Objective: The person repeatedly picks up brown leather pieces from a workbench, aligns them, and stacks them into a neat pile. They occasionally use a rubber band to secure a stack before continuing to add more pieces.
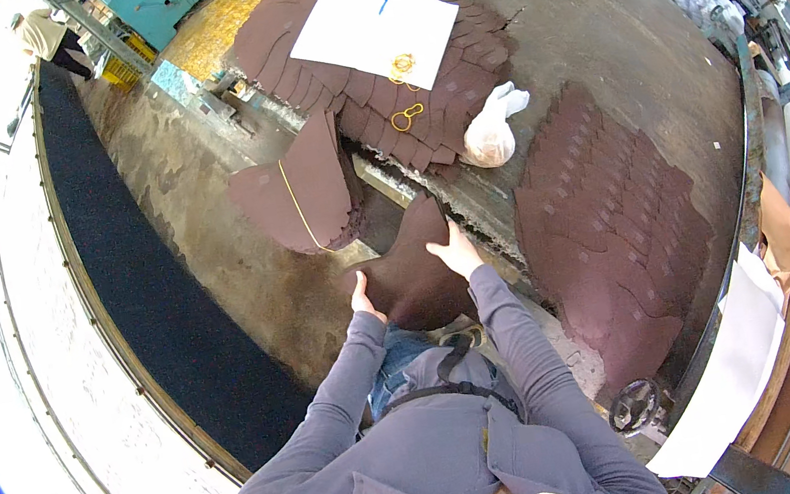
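The left hand [365,298] and right hand [457,251], half-curled, are holding opposite edges of a brown piece [410,280] before the waist. It's bowing, so probably soft, light (layers uncountable), and best held by its sides. A tied bundle [273,201] is crowding ahead-left; worn floor [215,257] is stretching leftward.

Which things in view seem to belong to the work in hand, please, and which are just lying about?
Likely in use:
brown piece, held in left hand and right hand
yellow-banded brown stack
overlapping brown pieces at right
loose yellow bands

Apparently just lying about:
white plastic bag
white sheet
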A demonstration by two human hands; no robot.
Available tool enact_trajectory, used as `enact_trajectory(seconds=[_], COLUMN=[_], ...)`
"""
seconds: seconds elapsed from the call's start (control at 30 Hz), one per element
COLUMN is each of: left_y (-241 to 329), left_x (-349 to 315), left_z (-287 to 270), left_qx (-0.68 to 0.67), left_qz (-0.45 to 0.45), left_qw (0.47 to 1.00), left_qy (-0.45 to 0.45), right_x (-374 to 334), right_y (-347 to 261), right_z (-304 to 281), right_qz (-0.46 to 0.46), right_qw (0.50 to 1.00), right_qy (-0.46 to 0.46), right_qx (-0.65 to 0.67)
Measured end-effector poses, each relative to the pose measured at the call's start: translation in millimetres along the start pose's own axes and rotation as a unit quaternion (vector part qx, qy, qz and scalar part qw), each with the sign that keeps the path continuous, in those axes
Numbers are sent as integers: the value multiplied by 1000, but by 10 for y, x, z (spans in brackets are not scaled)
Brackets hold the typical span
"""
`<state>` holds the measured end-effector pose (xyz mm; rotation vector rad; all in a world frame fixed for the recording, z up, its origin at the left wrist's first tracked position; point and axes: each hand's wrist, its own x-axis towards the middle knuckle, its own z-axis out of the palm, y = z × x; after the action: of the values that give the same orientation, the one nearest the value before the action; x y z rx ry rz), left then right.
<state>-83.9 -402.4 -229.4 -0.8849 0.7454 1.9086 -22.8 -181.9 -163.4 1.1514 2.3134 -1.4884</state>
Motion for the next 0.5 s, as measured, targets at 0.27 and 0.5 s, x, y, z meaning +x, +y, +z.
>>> enact_trajectory(seconds=[0.27, 0.5], left_y=[54, 215], left_x=[451, -44], left_z=[-350, 236], left_qx=[-58, 94], left_qz=[30, 211], left_qw=[996, 963], left_qy=[58, 142], right_x=[114, 801], right_y=[-352, -259], right_z=[169, 260], right_qz=[-349, -378], right_qw=[889, 796], right_qy=[-20, -69], right_qx=[-295, -467])
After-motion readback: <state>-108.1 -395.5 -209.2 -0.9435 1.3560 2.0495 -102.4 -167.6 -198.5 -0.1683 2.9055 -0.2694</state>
